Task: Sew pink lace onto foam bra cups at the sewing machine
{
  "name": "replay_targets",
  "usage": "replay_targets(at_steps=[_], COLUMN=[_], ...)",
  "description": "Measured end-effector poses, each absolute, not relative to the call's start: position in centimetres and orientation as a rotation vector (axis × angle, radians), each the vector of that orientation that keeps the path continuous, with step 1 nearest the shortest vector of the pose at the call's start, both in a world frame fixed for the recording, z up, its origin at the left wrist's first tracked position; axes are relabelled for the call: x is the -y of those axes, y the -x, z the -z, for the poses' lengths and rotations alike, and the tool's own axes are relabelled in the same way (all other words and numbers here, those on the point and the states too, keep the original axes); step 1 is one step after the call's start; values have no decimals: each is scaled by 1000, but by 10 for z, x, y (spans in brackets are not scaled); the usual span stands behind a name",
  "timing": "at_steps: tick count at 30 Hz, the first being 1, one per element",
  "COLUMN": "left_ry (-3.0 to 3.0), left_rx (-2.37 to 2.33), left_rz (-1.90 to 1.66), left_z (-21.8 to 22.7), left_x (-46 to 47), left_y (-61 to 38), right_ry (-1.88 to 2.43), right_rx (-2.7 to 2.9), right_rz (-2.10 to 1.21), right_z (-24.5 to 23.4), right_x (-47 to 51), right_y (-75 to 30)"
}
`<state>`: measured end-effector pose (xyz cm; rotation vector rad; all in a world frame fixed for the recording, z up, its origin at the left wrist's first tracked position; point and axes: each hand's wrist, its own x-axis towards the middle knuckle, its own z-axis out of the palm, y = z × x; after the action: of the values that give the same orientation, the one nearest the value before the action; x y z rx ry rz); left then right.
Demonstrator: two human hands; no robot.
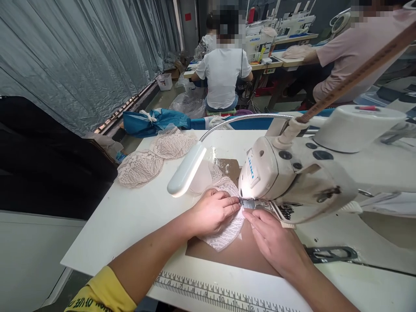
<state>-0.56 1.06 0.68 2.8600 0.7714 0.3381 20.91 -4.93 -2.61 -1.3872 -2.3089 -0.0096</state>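
In the head view, a pale lace piece (222, 240) with a fine, leaf-like openwork pattern lies on a smooth brown sheet (227, 256), its upper edge under the rounded, glossy head of a white sewing machine (260, 169). Two domed, beige lace cups (141, 169) sit farther back on the smooth white worktop (136, 229), beyond a slim lamp (186, 171) on a ribbed metal neck. The left hand (214, 212) lies palm down over the lace, its fingers extended, unclenched, pointing toward the needle area. The right hand (268, 234) angles in from the opposite side, index finger extended, fingertips at the lace's edge; whether they pinch it, I cannot tell.
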Motion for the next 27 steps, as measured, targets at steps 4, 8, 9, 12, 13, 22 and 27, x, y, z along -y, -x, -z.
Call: replay_targets(at_steps=[4,8,9,12,13,22,27], left_ry=[-2858,-2849,-2849,-2865,-2874,-2883,-2838], left_rx=[-795,-849,-865,-907,-915,-785,-905], left_rz=[-383,-395,-391,-400,-404,-355,-327], left_z=[-5,-4,-4,-3,-3,-8,-7], left_x=[-13,-13,-13,-11,-11,-4,-1], left_y=[8,9,9,9,9,12,8], right_ry=[1341,1335,1342,1356,1363,1458,1449], right_rx=[2343,2342,2338,2318,2309,2297,2284], right_rz=[-18,55,68,72,69,78,91], right_z=[21,21,22,28,30,27,24], right_x=[46,44,44,44,44,51,51], right_y=[-207,-203,-203,-205,-206,-211,-209])
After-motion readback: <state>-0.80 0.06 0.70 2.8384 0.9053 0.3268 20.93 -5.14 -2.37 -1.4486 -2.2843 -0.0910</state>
